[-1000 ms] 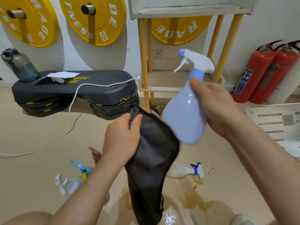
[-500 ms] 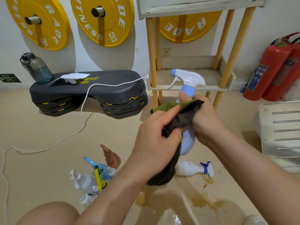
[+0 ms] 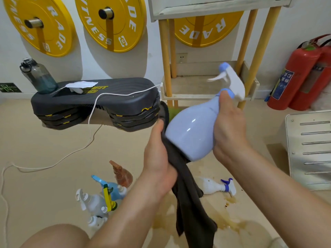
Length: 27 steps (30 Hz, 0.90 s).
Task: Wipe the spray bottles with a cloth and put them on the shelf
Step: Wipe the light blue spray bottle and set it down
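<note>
The right hand (image 3: 231,129) grips a pale blue plastic spray bottle (image 3: 193,133) with a white trigger head by its neck. It holds the bottle tilted in the air in front of the shelf, with the base toward the left. The left hand (image 3: 159,158) clutches a dark grey cloth (image 3: 189,203) and presses it against the bottle's lower side; the rest hangs down. The 2 hands are near each other, linked only through bottle and cloth.

The task looks early. The lower board of the pale wooden shelf with yellow legs (image 3: 197,96) carries no bottle, and the top of its upper board is out of sight. At least 4 more bottles lie on the beige floor (image 3: 44,140): a brown spray bottle (image 3: 121,174), a white spray bottle with a blue trigger (image 3: 215,187), and a cluster of clear and blue spray bottles (image 3: 96,201). This bottle is mid-wipe and not yet placed.

Against 0.5 s ago, the cloth has moved from the neck down to the base, leaving the body bare, and the bottle leans further.
</note>
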Each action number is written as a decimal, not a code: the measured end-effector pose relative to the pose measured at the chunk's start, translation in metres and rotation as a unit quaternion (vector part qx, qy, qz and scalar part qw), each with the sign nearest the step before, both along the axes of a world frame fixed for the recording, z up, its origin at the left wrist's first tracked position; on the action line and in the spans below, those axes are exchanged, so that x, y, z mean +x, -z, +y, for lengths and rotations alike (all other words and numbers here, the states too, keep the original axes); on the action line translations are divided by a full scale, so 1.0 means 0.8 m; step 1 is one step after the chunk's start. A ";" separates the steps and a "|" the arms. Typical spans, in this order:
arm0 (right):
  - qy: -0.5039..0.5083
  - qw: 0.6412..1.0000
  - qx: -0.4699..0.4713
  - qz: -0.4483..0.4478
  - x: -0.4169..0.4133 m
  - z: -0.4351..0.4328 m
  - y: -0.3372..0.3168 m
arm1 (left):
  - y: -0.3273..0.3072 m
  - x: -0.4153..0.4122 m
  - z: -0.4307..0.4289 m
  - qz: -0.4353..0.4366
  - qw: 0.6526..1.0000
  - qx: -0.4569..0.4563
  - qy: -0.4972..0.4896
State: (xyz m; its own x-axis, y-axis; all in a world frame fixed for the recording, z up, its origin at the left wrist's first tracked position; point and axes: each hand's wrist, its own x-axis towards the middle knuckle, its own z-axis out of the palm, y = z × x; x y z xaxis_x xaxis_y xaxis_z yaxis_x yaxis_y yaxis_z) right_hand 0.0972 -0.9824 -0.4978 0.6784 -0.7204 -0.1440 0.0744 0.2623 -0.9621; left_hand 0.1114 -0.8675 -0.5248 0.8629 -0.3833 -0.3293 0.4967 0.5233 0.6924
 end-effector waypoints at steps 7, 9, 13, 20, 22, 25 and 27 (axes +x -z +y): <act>-0.048 0.994 0.096 -0.001 0.003 0.014 0.022 | 0.008 -0.001 0.000 0.040 0.997 0.042 -0.059; -0.091 0.988 0.125 0.019 0.001 0.010 0.023 | 0.007 0.007 0.006 0.025 0.995 0.074 -0.057; -0.146 0.978 0.136 0.062 -0.005 -0.006 0.022 | -0.002 0.021 0.008 -0.033 0.993 0.105 -0.033; -0.146 0.985 0.056 0.080 -0.005 -0.008 0.023 | -0.009 0.004 0.008 -0.330 0.908 0.253 0.053; -0.105 0.989 0.069 0.073 -0.004 -0.014 0.018 | 0.003 -0.003 0.007 -0.458 0.839 0.291 0.033; -0.067 0.993 0.082 0.060 -0.006 -0.022 0.011 | 0.012 -0.011 0.010 -0.579 0.726 0.371 -0.020; -0.088 0.994 0.054 0.045 -0.010 -0.016 0.008 | 0.009 -0.011 0.012 -0.605 0.662 0.441 -0.013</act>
